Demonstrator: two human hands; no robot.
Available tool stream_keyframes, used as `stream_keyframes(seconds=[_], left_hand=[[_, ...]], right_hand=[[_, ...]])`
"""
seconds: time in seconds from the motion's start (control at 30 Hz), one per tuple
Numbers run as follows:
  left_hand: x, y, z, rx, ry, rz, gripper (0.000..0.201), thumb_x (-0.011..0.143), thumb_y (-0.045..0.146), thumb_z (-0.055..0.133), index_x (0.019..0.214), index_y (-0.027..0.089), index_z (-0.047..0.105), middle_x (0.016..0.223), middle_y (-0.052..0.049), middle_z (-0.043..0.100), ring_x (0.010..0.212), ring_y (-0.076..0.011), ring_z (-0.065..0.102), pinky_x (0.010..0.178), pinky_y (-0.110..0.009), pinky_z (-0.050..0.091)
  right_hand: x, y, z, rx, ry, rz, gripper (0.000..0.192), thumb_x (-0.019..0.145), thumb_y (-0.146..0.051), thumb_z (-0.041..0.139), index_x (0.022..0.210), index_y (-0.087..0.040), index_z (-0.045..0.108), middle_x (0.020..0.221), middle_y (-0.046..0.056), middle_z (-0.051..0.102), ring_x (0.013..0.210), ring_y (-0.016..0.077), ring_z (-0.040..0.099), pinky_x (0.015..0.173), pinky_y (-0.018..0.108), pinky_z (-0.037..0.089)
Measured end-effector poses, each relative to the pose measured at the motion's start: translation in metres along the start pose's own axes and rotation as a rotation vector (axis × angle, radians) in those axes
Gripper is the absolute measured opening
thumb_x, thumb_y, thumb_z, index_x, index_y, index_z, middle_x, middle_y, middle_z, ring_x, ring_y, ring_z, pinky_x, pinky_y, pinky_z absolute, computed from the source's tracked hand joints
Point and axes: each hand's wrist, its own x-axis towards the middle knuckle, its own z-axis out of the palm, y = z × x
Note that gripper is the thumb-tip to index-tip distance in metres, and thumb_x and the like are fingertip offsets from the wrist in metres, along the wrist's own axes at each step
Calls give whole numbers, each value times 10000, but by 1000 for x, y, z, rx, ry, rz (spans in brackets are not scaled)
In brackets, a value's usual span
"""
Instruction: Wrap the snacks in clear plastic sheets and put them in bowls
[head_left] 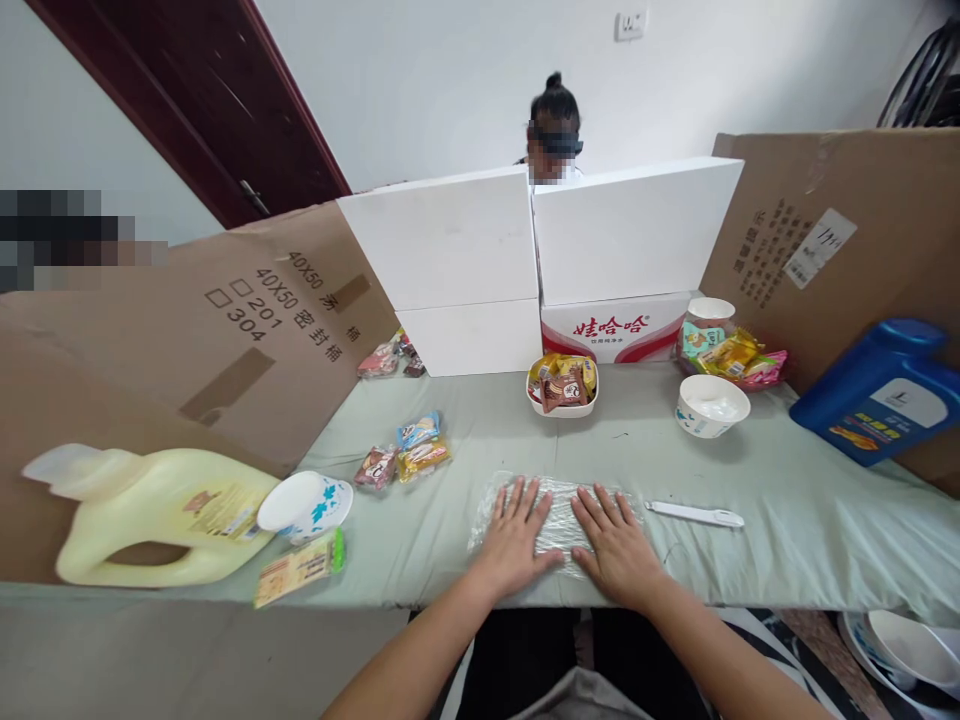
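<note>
My left hand (516, 545) and my right hand (619, 548) lie flat, fingers spread, on a crinkled sheet of clear plastic (556, 497) at the table's front edge. Neither hand grips anything. Just right of the sheet is a slim white tool (694, 515), perhaps a box cutter. Beyond my hands stands a white bowl (562, 409) filled with wrapped snacks. Left of the sheet, several wrapped snacks (424, 458) lie in a small group on the green cloth (480, 420).
On the left are a pale yellow jug (169, 500), a tipped paper bowl (304, 505) and a flat packet (296, 572). A paper bowl (711, 415), a snack basket (750, 383) and a blue bottle (874, 400) stand right. White boxes (450, 250) form a wall; a person (555, 125) is behind.
</note>
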Motion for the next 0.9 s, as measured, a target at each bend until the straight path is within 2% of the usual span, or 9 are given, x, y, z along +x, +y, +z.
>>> stream_keyframes(seconds=[0.13,0.23,0.3,0.37,0.47,0.53,0.6,0.77,0.9], left_hand=[[-28,-48,-1,61,64,-154,735,890,604,451,1497,236,261,1573,-125,191,1448,-340,146,1135,-577,136],[-51,-70,-9,88,131,-236,698,902,538,465,1478,175,314,1555,-160,237,1436,-356,184,1120,-575,202],[-63,-71,-17,63,177,-179,625,905,469,489,1441,166,385,1534,-157,295,1431,-353,201,1123,-554,238],[-72,-63,-25,-10,169,-21,521,882,401,545,1356,190,492,1473,-132,407,1411,-332,263,1129,-517,277],[-79,-51,-34,-149,100,168,362,827,291,621,1184,229,610,1297,-97,580,1310,-289,436,1087,-461,387],[-80,-46,-37,-207,92,194,278,831,210,596,1103,243,641,1198,-82,636,1242,-266,512,1045,-444,446],[-80,-46,-37,-232,101,201,256,847,152,542,1054,249,658,1148,-74,660,1207,-250,545,1022,-437,473],[-78,-48,-38,-250,117,222,286,852,93,455,965,243,671,1086,-64,682,1167,-228,574,1002,-420,487],[-71,-49,-38,-286,141,140,245,877,141,430,968,231,639,1014,-70,690,1041,-219,623,942,-382,497]], right_hand=[[-7,8,8,12,-15,49,661,912,-540,414,1470,-196,331,1527,91,321,1428,346,166,1118,588,146],[-17,14,3,21,30,73,654,893,-517,472,1455,-201,364,1523,109,326,1429,355,158,1109,614,160],[-29,18,-5,60,50,7,667,882,-503,507,1458,-204,356,1531,114,308,1437,334,144,1121,590,184],[-45,22,-13,125,16,-112,701,857,-506,555,1462,-219,348,1535,101,305,1439,310,156,1135,543,225],[-70,26,-21,209,-41,-191,583,875,-355,570,1428,-261,410,1485,72,406,1398,272,299,1117,479,318],[-83,28,-23,242,-26,-160,476,904,-217,503,1375,-284,480,1415,59,501,1339,238,408,1085,444,379],[-91,29,-24,270,3,-125,414,921,-168,457,1302,-296,553,1342,53,572,1280,216,482,1046,414,428],[-95,26,-31,383,62,-41,259,939,-210,450,1054,-267,675,1174,59,672,1194,207,557,992,384,475],[-86,27,-34,539,98,163,273,959,-288,394,1015,-242,657,1030,64,705,1009,196,647,889,350,521]])
